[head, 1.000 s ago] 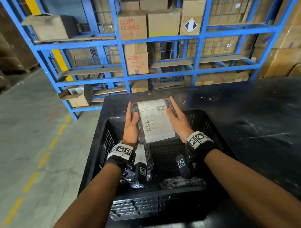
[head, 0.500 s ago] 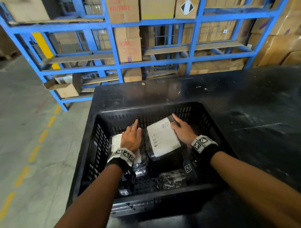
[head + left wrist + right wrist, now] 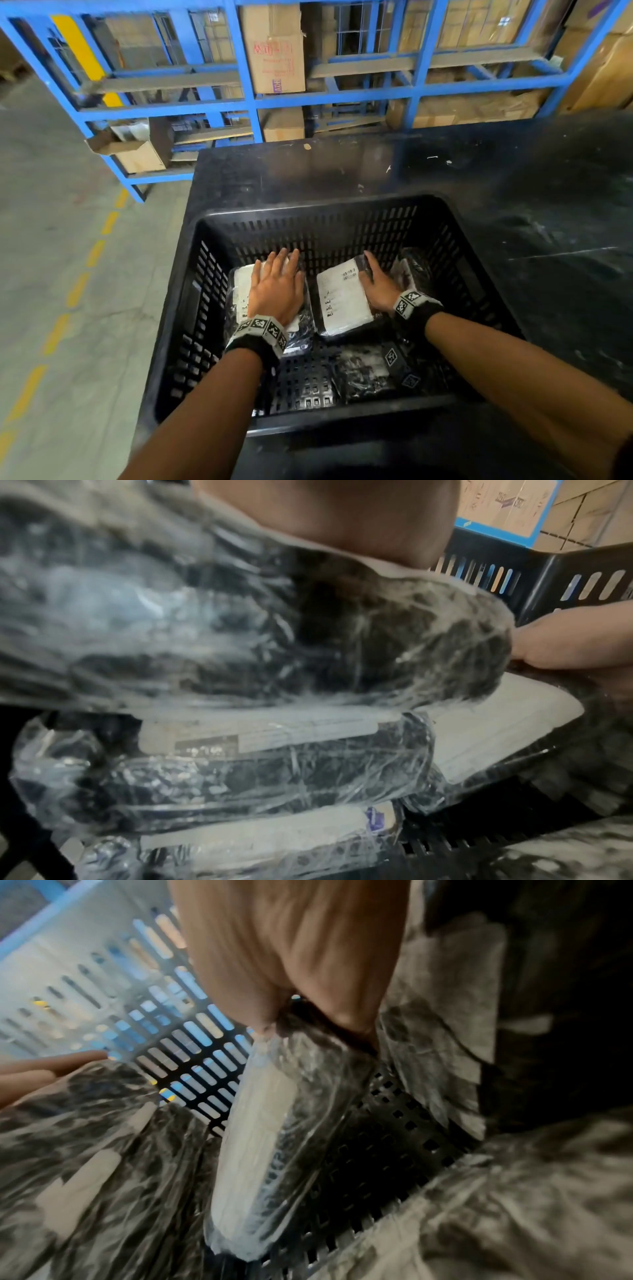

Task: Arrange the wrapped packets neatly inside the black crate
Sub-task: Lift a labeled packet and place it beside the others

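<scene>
A black slotted crate (image 3: pixel 325 209) stands on a dark table. My left hand (image 3: pixel 276 286) lies flat, fingers straight, pressing on the top packet (image 3: pixel 240 287) of a stack at the crate's left; the left wrist view shows that clear-wrapped stack (image 3: pixel 274 764) under the palm. My right hand (image 3: pixel 372 278) grips the right edge of a white-labelled packet (image 3: pixel 342 298) lying beside the stack. In the right wrist view this packet (image 3: pixel 260 1150) runs edge-on out from between thumb and fingers. Another dark packet (image 3: pixel 363 377) lies on the crate floor near the front wall.
A further wrapped packet (image 3: pixel 412 270) leans against the crate's right wall. The dark table (image 3: pixel 513 205) extends right and behind. Blue racking (image 3: pixel 253 99) with cardboard boxes stands beyond it. A concrete floor with a yellow dashed line (image 3: pixel 78 287) lies to the left.
Both hands lowered the labelled packet from above the crate down into it. The left hand let go and moved left onto the stack, now pressing flat; the right hand stays on the packet's edge.
</scene>
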